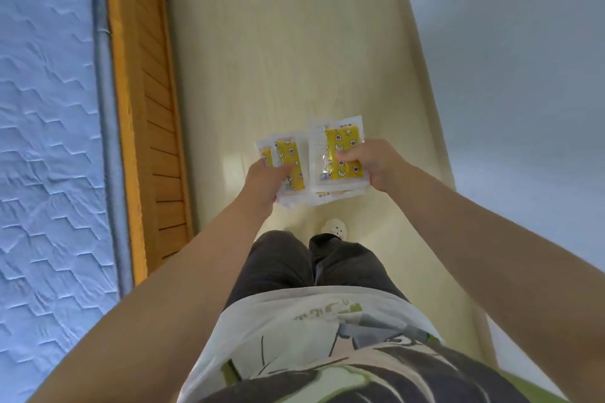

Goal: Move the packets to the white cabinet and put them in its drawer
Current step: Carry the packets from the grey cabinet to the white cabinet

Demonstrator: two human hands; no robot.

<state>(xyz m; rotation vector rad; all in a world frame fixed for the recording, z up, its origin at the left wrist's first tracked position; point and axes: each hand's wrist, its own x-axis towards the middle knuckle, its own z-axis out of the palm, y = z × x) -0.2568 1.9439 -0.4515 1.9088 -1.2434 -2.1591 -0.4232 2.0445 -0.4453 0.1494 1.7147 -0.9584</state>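
The packets are in two bundles, held out in front of the person's body above the floor. The left packets [289,163] are a fanned stack of clear plastic sleeves with yellow patterned inserts. The left hand [264,185] grips them, its fingers [284,169] curled round their near left edge with the thumb pressed on the top sleeve. The right packets [342,144] are a similar stack of the same yellow-printed sleeves, lying flatter. The right hand [375,164] grips them at their right side, its fingers [351,159] clamped over the top sleeve. The two bundles sit side by side at about the same height, with their inner edges just beside each other; whether they touch cannot be told. Both bare forearms reach forward from the lower corners of the view. Below the hands are dark trousers [278,258] and a white printed T-shirt [304,324], and a pale shoe [334,228] shows on the cream floor [278,52]. To the left a wooden bed frame [147,114] runs along the floor and carries a blue quilted mattress [49,141]. To the right stands a plain grey-blue wall [510,75].
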